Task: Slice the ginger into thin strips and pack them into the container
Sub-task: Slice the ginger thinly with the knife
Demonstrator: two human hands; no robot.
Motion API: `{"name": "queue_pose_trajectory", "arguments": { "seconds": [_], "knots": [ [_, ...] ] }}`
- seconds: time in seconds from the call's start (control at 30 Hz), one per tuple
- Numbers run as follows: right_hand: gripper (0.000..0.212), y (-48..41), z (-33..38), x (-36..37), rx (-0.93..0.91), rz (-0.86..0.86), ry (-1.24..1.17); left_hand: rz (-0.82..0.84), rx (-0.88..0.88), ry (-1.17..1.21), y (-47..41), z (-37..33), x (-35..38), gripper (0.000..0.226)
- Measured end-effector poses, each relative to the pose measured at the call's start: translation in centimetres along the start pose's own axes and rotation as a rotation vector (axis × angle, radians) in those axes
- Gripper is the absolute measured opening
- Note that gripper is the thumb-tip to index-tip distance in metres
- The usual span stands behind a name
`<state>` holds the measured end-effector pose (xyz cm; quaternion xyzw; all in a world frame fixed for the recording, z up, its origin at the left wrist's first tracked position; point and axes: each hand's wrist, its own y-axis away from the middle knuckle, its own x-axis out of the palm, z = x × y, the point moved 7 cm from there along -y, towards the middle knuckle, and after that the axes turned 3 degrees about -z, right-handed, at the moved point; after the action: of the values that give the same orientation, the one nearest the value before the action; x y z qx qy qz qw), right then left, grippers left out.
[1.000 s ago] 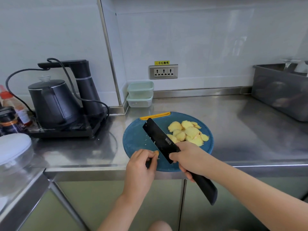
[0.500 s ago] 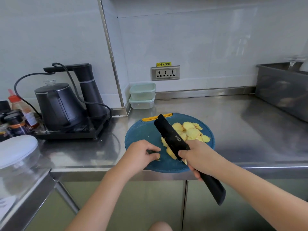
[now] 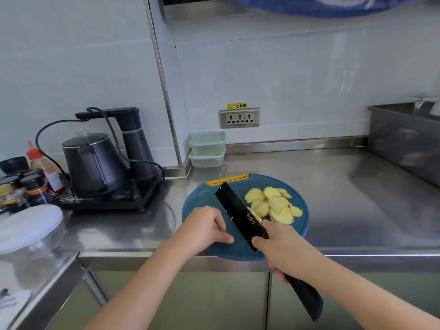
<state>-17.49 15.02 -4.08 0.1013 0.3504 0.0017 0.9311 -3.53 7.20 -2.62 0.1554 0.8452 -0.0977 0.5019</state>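
A round blue cutting board [image 3: 202,198] with a yellow grip lies at the counter's front edge. Several pale yellow ginger slices [image 3: 273,204] are piled on its right half. My right hand [image 3: 283,251] grips the handle of a black cleaver [image 3: 240,214], and the blade slants across the board with its right face against the pile. My left hand [image 3: 204,229] rests on the board just left of the blade, fingers curled under and thumb pointing at the blade. Whatever is under those fingers is hidden. Two stacked pale green containers [image 3: 207,148] stand by the back wall.
A black kettle [image 3: 92,165] on its base with a cord sits to the left, beside sauce bottles and jars [image 3: 35,182] and a white-lidded bowl [image 3: 28,225]. A grey tub [image 3: 404,139] stands at the right rear. A wall socket [image 3: 239,117] is behind the board.
The small ginger end pinched in my left hand no longer shows. The cleaver has shifted right against the slice pile. The loose slices at the blade have joined the pile.
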Motion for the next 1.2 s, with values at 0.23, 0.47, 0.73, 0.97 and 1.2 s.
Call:
{"name": "queue_pose_trajectory", "arguments": {
  "seconds": [0.23, 0.47, 0.73, 0.97, 1.2],
  "knots": [
    [0.022, 0.1, 0.6, 1.8, 0.017, 0.016, 0.056, -0.186, -0.205, 0.215, 0.6, 1.6, 0.2, 0.018],
    [0.026, -0.2, 0.8, 1.9, 0.008, 0.027, 0.102, -0.22, -0.139, 0.236, 1.1, 1.7, 0.2, 0.015],
    [0.025, -1.9, 2.3, 1.4, -0.034, 0.057, 0.254, 0.035, -0.263, 0.27, -1.1, 2.5, 0.1, 0.028],
    [0.015, -2.8, 2.0, 1.6, 0.067, 0.137, 0.208, 0.321, -0.376, 0.628, -1.4, 3.5, 1.7, 0.019],
    [0.016, -3.9, 1.8, 1.6, 0.071, 0.102, 0.077, 0.398, -0.392, 0.716, -1.7, 4.0, 2.1, 0.018]
  ]
}}
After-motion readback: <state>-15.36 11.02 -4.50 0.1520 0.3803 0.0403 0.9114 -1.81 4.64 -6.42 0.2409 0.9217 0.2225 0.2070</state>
